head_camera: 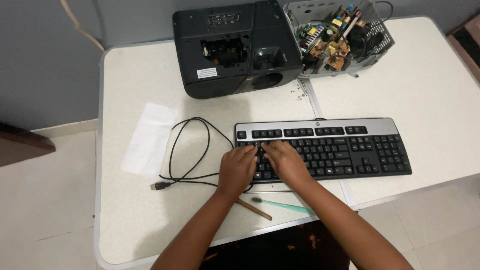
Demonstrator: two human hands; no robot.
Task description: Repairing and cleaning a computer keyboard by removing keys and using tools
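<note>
A black keyboard (340, 150) with a silver top strip lies across the white table (430, 100). My left hand (237, 169) rests on its left end, fingers curled down onto the keys. My right hand (285, 161) lies beside it, fingertips pressing keys near the upper left rows. Both hands touch the keyboard and hold nothing. The keyboard's black cable (192, 150) loops to the left and ends in a plug (160, 186). Whether a key is being pulled or pressed cannot be told.
A black projector (230, 50) with its casing opened sits at the back. Beside it stands a bare circuit assembly in a grey frame (340, 35). A white paper sheet (147, 140) lies left. A teal toothbrush (282, 205) and a brown stick (255, 210) lie near the front edge.
</note>
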